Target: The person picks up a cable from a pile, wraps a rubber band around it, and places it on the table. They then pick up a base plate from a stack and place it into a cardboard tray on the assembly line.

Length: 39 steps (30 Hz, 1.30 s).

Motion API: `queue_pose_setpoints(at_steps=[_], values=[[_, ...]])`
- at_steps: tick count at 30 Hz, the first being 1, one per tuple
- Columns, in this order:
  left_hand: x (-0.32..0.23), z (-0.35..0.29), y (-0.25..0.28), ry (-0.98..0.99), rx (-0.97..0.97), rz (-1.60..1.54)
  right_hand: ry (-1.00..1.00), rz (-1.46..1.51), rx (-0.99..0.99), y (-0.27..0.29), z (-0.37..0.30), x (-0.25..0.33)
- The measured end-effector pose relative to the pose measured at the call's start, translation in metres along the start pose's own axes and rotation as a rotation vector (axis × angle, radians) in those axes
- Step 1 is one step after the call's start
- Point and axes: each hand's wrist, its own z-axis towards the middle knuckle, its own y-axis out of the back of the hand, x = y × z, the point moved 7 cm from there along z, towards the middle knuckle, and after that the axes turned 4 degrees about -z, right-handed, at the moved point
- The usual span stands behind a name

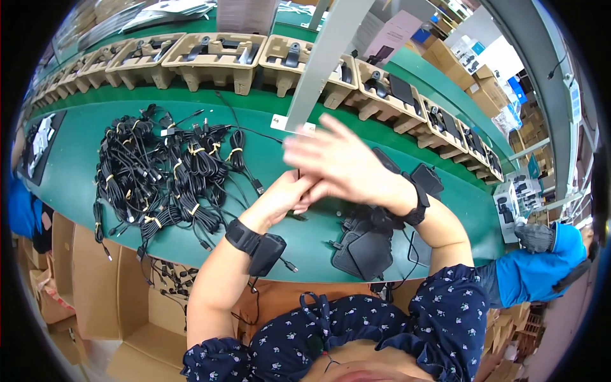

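A heap of thin black cables (181,172), many tied into bundles with pale bands, lies left of both hands on a curved green tabletop (312,248). The left hand (283,194), just beside the heap, has its fingers curled in against the other hand; a thin dark piece shows there, but whether it is gripped cannot be told. The right hand (340,165), blurred, fans its fingers over the left, its thumb near the left fingertips; whether it holds anything is unclear. Flat black rounded-square devices (366,251) lie below the right forearm. Beyond the hands stand a pale metal post (324,70) and a row of tan moulded trays (238,73) holding black parts.
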Motion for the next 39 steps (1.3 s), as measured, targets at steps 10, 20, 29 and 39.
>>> queue_pose_setpoints(at_steps=[10,20,29,39], values=[[-0.002,0.006,0.007,-0.184,-0.076,0.044,-0.291,0.117,0.139,0.000,-0.051,-0.040],[0.005,0.018,0.039,-0.252,-0.394,0.556,-1.034,-0.322,-0.159,0.020,-0.103,-0.243],[0.011,0.018,0.045,-0.324,-0.406,0.608,-0.838,-0.478,0.392,-0.036,-0.088,-0.270],[0.008,0.024,0.040,-0.259,-0.371,0.568,-1.370,-0.218,-0.115,-0.099,-0.107,-0.316]])
